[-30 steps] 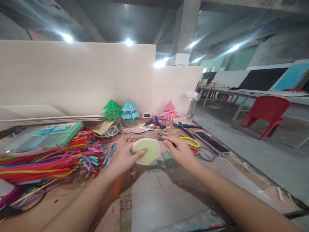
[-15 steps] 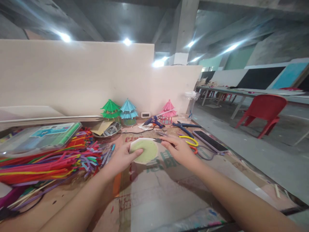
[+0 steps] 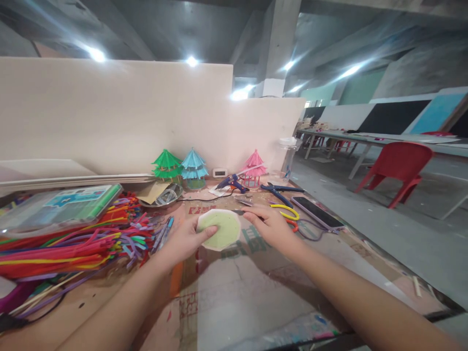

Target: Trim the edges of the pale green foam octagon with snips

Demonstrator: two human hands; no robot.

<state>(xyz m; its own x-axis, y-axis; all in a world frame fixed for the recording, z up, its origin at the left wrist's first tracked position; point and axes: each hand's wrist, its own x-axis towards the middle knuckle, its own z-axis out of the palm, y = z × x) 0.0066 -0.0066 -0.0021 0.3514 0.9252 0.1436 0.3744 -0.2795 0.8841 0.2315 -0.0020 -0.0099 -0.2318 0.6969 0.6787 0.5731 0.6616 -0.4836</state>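
My left hand (image 3: 190, 234) pinches a pale green disc (image 3: 223, 229) with a whitish border, thumb on its face and fingers behind its left edge. My right hand (image 3: 266, 225) is closed around a slim dark tool (image 3: 238, 212), whose tip points left at the disc's upper right edge. Most of the tool is hidden by the fingers, so its kind is unclear. Yellow and orange looped handles (image 3: 287, 210) show just beyond my right hand. Both hands are over the table.
A hot glue gun (image 3: 231, 183), blue-handled pliers (image 3: 280, 191) and a phone (image 3: 317, 213) lie farther back. Green (image 3: 166, 165), blue (image 3: 194, 168) and pink (image 3: 254, 168) tiered-roof models stand near the partition. Bundled pipe cleaners (image 3: 73, 246) and a plastic case (image 3: 62, 207) are at left.
The disc has tilted so its face and whole border show more to me. The dark tool shows less at its tip, which lies along the disc's upper right edge.
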